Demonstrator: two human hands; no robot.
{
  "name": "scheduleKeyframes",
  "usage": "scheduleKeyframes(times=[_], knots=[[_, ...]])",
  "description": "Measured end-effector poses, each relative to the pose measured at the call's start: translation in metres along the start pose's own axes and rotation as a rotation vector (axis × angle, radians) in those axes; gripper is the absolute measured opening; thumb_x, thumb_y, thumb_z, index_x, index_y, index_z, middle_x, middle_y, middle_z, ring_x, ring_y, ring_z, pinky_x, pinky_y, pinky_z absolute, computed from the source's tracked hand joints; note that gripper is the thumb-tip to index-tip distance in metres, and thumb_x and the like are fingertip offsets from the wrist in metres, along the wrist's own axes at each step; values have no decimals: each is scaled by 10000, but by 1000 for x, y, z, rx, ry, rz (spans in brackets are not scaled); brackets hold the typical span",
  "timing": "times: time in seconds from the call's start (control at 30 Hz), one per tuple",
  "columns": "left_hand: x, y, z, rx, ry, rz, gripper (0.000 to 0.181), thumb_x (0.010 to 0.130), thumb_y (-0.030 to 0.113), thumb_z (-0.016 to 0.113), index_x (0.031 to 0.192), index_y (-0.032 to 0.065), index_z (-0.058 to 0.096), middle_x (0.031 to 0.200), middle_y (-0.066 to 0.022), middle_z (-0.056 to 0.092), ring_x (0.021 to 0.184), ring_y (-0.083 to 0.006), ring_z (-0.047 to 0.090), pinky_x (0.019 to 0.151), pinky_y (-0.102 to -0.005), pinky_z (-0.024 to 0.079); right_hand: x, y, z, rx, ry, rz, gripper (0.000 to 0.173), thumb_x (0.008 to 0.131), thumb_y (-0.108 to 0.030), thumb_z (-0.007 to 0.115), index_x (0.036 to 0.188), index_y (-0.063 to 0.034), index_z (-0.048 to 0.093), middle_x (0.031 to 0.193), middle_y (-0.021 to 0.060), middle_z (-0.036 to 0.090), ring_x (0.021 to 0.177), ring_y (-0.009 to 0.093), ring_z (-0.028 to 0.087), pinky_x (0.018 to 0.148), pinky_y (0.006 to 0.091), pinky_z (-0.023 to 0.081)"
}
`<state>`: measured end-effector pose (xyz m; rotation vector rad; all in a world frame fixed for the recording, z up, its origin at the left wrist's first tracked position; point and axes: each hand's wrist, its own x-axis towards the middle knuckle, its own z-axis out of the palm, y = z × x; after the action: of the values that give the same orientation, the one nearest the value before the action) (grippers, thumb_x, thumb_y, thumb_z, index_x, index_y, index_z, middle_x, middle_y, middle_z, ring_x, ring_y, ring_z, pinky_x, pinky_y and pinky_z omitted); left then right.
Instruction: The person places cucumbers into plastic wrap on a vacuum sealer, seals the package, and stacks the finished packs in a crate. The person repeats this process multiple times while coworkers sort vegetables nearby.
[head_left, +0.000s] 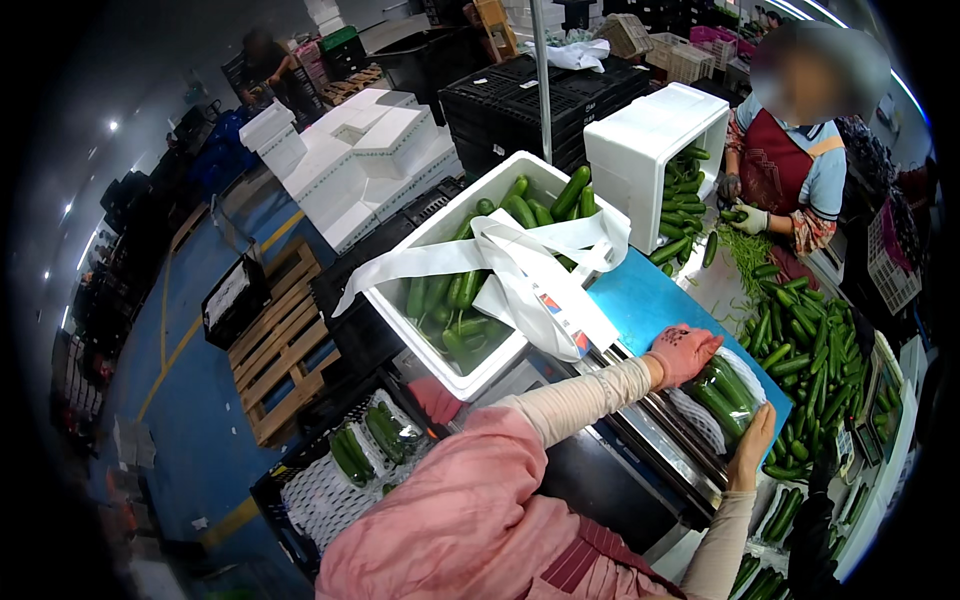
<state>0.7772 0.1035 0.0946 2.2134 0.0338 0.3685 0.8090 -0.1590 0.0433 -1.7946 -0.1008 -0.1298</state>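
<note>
My left hand (684, 354), in a pink glove, is closed at the upper end of a pack of cucumbers (721, 394). Clear film covers the cucumbers, and white foam netting (697, 418) shows along the pack's side. My bare right hand (754, 444) grips the lower end of the same pack. Beneath lies a blue board (652, 289), beside dark metal rollers or rails (664, 442). Above my left forearm stands a white foam box (480, 382) of loose cucumbers, with white printed strips (517, 277) draped over it.
Loose cucumbers (814, 352) heap at right, near wrapped packs (784, 514). A co-worker (795, 157) handles cucumbers beside a tipped foam box (626, 161). A black crate (274, 487) at lower left holds wrapped packs; a pink glove (435, 399) lies near it. A wooden pallet (277, 352) rests on the floor.
</note>
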Motion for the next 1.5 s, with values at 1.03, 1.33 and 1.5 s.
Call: scheduleKeyframes(times=[1.03, 1.33, 1.5], knots=[[-173, 83, -29, 34, 208, -181, 181, 835, 303, 674, 880, 133, 715, 898, -58, 601, 944, -293, 548, 826, -417, 423, -210, 0, -52, 80, 56, 605, 443, 990, -352, 513, 949, 62, 664, 862, 82, 656, 727, 150, 588, 642, 291, 474], [-247, 13, -15, -722, 227, -802, 198, 927, 164, 602, 1018, -11, 601, 893, -57, 638, 827, -111, 579, 747, -256, 480, -207, 9, -14, 65, -198, 409, 273, 995, -254, 521, 1014, 6, 601, 860, 8, 567, 750, 92, 481, 677, 237, 408], [-263, 6, -55, -1011, -119, -789, 254, 951, 145, 508, 1119, -10, 620, 1037, -82, 658, 960, -109, 596, 878, -250, 471, -205, -47, 9, -3, -299, 205, 300, 1034, -267, 441, 1128, -19, 583, 856, -14, 505, 743, 66, 412, 665, 221, 362]])
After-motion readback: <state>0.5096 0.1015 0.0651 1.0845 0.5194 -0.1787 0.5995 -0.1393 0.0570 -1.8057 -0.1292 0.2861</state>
